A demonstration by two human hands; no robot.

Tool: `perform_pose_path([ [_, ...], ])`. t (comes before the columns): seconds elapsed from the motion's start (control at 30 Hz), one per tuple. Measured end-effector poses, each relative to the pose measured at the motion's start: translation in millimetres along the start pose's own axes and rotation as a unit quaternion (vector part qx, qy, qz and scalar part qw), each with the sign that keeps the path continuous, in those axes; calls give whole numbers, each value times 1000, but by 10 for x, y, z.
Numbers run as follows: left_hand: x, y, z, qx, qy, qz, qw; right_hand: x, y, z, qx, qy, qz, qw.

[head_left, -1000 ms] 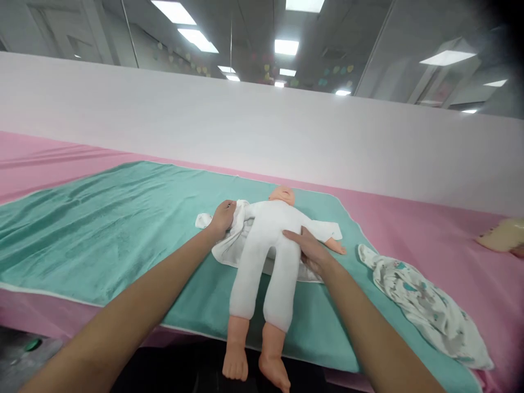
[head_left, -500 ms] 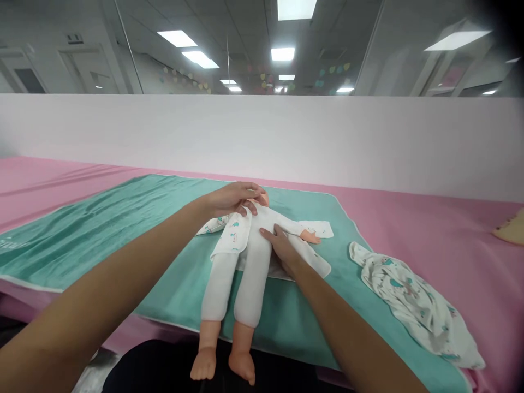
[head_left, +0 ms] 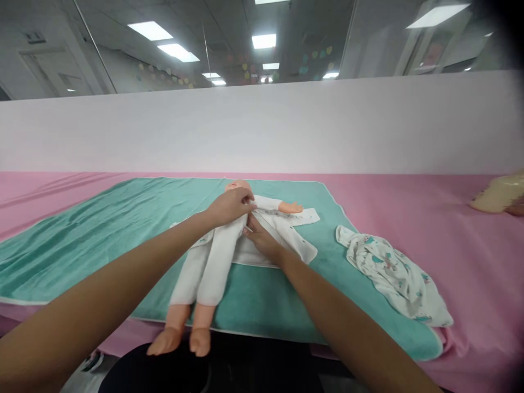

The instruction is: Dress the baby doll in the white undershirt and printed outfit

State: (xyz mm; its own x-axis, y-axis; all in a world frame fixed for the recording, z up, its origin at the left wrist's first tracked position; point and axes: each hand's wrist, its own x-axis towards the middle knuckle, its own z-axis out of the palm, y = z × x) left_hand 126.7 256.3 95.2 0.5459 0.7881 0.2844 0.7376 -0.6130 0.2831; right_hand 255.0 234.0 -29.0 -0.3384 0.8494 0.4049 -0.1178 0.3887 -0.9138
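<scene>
A baby doll (head_left: 219, 254) with a white cloth body lies on its back, turned partly onto its side, its feet past the near edge of a green towel (head_left: 262, 303). Beneath it an open white baby shirt (head_left: 292, 240) with a small print is spread. My left hand (head_left: 233, 206) curls over the doll's upper chest near the shoulder and covers part of it. Against the side of the doll's torso, just below the raised arm, my right hand (head_left: 264, 240) is closed, with its fingertips partly hidden. The doll's bare arm is outside the sleeve on the right.
A crumpled printed baby garment (head_left: 395, 275) lies at the towel's right edge. The towel rests on a pink-covered surface (head_left: 409, 207). At the far right is a beige object (head_left: 499, 194), cut off by the frame. A white wall (head_left: 262, 131) with a mirror or window above stands behind.
The doll has tilted toward the left and its legs have swung left. Its arm on the right has lifted off the sleeve. My right hand has moved up along its side.
</scene>
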Motion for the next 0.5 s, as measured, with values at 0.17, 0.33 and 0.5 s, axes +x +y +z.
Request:
perform_pose_path([
  [0.17, 565, 117, 471, 151, -62, 134, 977, -16, -37, 36, -103, -51, -6, 993],
  [0.33, 787, 160, 612, 213, -112, 150, 959, 64, 13, -396, -373, 102, 73, 919],
  [0.5, 783, 69, 615, 240, -80, 175, 952, 17, 42, -822, -493, 252, 203, 808],
])
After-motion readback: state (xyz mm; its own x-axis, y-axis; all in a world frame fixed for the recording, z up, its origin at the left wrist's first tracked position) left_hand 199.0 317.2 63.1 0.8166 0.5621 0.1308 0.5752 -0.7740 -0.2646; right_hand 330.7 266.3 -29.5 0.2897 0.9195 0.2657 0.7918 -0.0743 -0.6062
